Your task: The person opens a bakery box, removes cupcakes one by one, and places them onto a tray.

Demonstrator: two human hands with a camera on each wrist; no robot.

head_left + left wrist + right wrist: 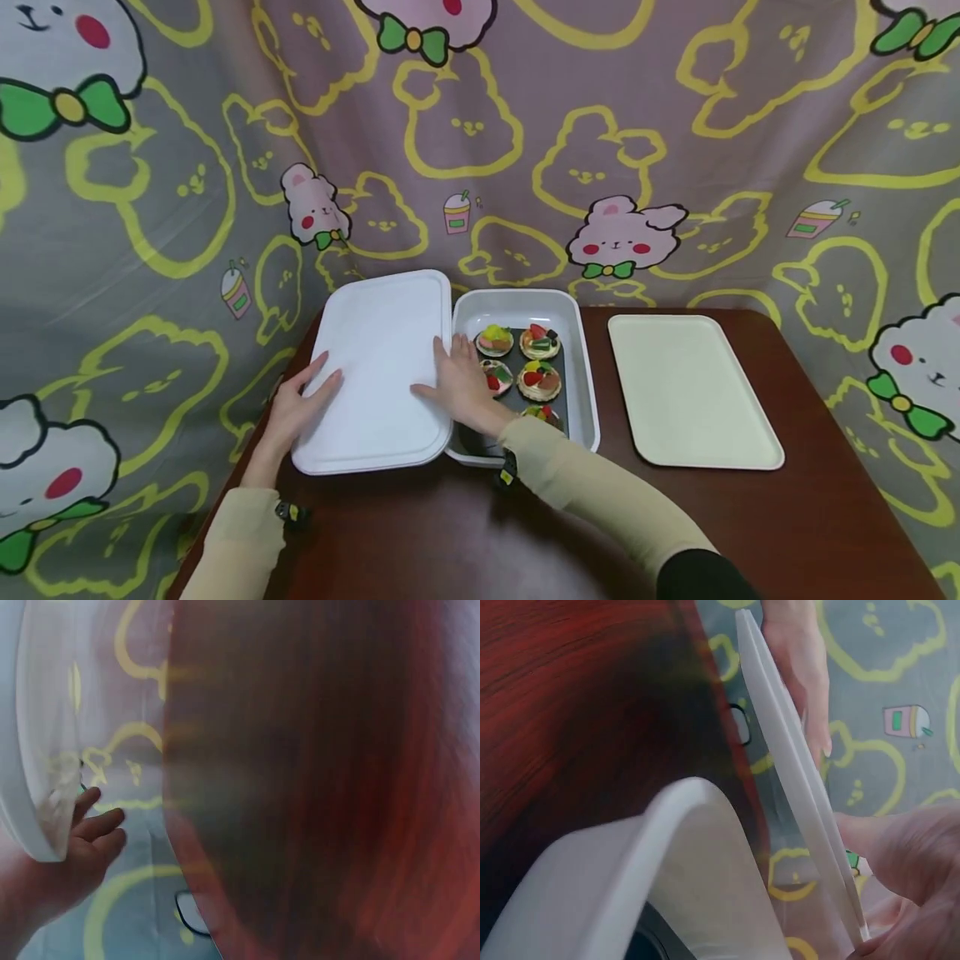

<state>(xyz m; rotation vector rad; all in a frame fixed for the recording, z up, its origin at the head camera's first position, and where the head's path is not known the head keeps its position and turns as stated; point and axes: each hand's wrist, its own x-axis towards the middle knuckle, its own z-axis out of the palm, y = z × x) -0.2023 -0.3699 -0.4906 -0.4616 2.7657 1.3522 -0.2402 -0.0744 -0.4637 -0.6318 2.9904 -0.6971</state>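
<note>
A white rounded rectangular lid (pixel 378 375) is raised beside the deep white tray (pixel 589 392), its right edge overlapping the tray's left rim from above. At the lid's left edge my left hand (pixel 296 408) holds it, thumb and forefinger on top; in the left wrist view several fingers (pixel 105 829) show past the rim. My right hand (pixel 465 387) grips the right edge, its thumb on the upper face and the other fingers over the tray. Small round tarts (pixel 538 381) with colourful toppings stand on a dark sheet inside the tray. My right hand and wrist hide some of them.
A shallow cream tray (pixel 693 392) lies on the right of the dark brown table (pixel 450 533). Patterned cloth (pixel 510 108) hangs close behind and along both sides of the table. In the right wrist view, the deep tray's rim (pixel 694 787) rises above the tabletop.
</note>
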